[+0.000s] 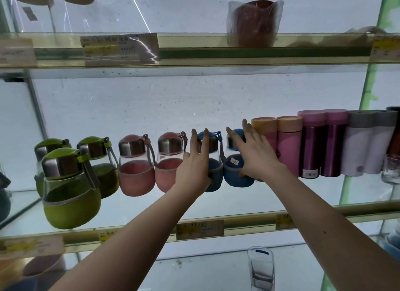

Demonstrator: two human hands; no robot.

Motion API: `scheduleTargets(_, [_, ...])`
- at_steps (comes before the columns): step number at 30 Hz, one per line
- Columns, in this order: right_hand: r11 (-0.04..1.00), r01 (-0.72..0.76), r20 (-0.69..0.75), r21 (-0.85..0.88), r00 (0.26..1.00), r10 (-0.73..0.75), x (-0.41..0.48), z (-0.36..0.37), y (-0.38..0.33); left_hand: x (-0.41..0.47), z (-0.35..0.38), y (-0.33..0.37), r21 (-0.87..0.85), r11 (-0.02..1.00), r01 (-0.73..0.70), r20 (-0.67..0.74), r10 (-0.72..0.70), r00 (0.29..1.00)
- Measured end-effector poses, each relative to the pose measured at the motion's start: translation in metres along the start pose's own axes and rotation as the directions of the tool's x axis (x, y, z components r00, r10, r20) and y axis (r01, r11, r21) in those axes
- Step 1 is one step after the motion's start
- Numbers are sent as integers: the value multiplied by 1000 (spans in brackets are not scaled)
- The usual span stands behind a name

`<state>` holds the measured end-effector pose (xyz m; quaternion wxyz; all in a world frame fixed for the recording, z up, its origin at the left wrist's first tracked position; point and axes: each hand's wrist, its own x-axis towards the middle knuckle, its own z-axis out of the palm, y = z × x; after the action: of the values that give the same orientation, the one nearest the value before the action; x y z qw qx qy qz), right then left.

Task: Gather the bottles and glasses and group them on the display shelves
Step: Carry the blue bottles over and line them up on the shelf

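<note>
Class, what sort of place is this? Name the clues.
Probably a shop: glass shelves carry price labels on their front edges, and bottles of one kind stand in rows grouped by colour.

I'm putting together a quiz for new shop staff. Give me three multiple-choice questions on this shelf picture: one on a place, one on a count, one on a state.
1. The wrapped brown cup stands on: A the top shelf B the middle shelf C the bottom shelf
2. Green bottles in view: A one B three C five
3. The blue bottles are: A capped B uncapped C lying down
Answers: 1 A, it stands one shelf above the bottles. 2 B, three stand at the left. 3 A, blue lids show by the left hand and right hand.
</note>
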<state>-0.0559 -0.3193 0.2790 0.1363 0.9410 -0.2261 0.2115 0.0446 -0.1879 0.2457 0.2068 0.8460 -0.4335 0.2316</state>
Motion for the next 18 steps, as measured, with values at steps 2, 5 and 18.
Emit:
scheduleTargets(2, [1000,-3,-38,1,999,3,-4,1,-2,-5,-1,-2,10,1000,-20,-5,20,1000])
scheduleTargets(5, [998,3,-116,70,993,6,-12,-1,-7,-13,-6,-3,-13,1000,-24,-17,24,1000])
scheduleTargets(18, [902,-46,-200,430,969,145,-96,-33,-41,-77,-40,22,-325,943,-63,-93,34,995])
